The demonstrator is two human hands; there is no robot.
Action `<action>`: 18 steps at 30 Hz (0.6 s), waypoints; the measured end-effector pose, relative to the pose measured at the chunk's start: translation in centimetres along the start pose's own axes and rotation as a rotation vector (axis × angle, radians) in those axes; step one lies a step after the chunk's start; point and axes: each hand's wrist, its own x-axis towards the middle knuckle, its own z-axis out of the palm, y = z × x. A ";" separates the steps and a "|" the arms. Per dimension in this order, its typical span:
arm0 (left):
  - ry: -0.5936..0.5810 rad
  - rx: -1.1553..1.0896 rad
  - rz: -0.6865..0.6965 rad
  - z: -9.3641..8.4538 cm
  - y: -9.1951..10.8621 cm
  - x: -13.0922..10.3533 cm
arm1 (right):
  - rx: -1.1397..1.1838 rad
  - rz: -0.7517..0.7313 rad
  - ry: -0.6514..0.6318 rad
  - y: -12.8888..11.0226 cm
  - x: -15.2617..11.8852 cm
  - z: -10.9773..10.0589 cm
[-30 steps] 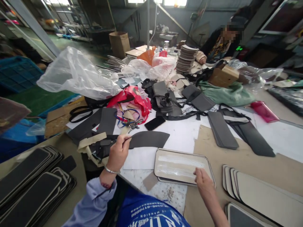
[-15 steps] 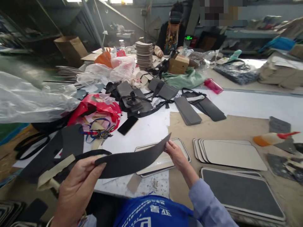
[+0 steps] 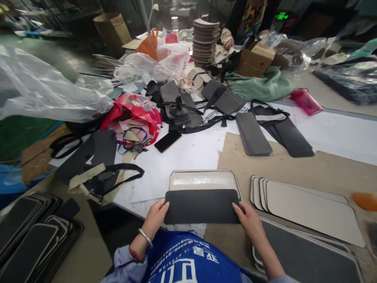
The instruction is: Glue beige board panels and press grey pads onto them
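A dark grey rectangular sheet [image 3: 202,207] with rounded corners is stretched between my hands. My left hand [image 3: 156,218] pinches its left edge, and my right hand [image 3: 249,220] grips its right edge. Just beyond, partly covered by the sheet, lies a small stack of beige panels [image 3: 203,179] with dark edges; a glossy wet-looking streak runs across the top one. To the right are fanned beige panels [image 3: 312,208] and, nearer, a stack of grey-faced panels [image 3: 306,251] with pale rims.
Grey strips [image 3: 255,133], a phone [image 3: 167,141], a red plastic bag [image 3: 132,118] with keys and black straps [image 3: 126,169] lie around the table. More dark panels [image 3: 32,236] are stacked at lower left. Across the table, a person's hand [image 3: 227,38] shows near a tall stack [image 3: 205,43].
The dark grey sheet was curved and tilted; now it is flat and level, close in front of the beige stack. My left hand has moved right. The view has shifted downward and left.
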 end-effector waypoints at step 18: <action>0.386 0.506 0.029 1.0 0.3 8.3 | -0.435 -0.077 -0.009 -1.5 7.2 1.1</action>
